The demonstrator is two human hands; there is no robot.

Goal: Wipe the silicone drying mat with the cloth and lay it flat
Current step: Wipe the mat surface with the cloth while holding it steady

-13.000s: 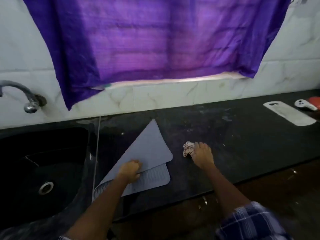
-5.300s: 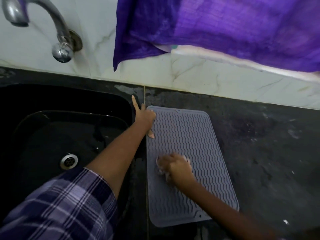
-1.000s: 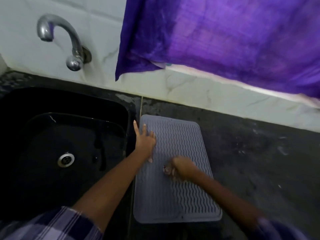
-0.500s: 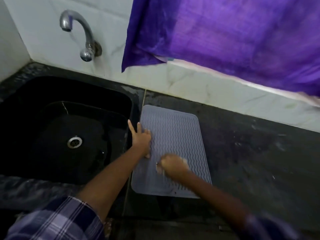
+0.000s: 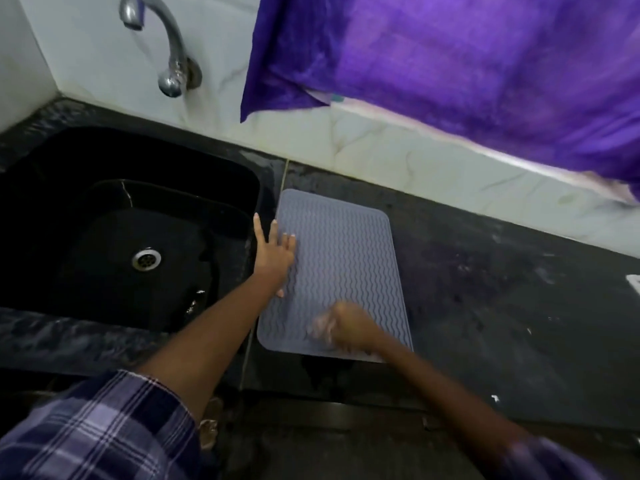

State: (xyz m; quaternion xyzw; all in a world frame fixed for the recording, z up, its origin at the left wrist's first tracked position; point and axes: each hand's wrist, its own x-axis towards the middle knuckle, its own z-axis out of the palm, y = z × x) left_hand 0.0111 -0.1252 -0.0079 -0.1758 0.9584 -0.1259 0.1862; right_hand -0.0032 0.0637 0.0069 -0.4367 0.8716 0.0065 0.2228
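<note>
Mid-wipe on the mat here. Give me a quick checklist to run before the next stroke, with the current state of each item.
1. Silicone drying mat unfolded and flat on the counter: ok.
2. Left hand spread open, pinning the mat's sink-side edge: ok.
3. Right hand closed on the cloth at the mat's near end: ok, though blurred by motion.
4. Mat clear of the sink: ok, it lies beside the basin, not over it.
5. Far end of the mat already wiped: cannot tell.
6. Near right corner of the mat flat: cannot tell, the forearm hides it.
</note>
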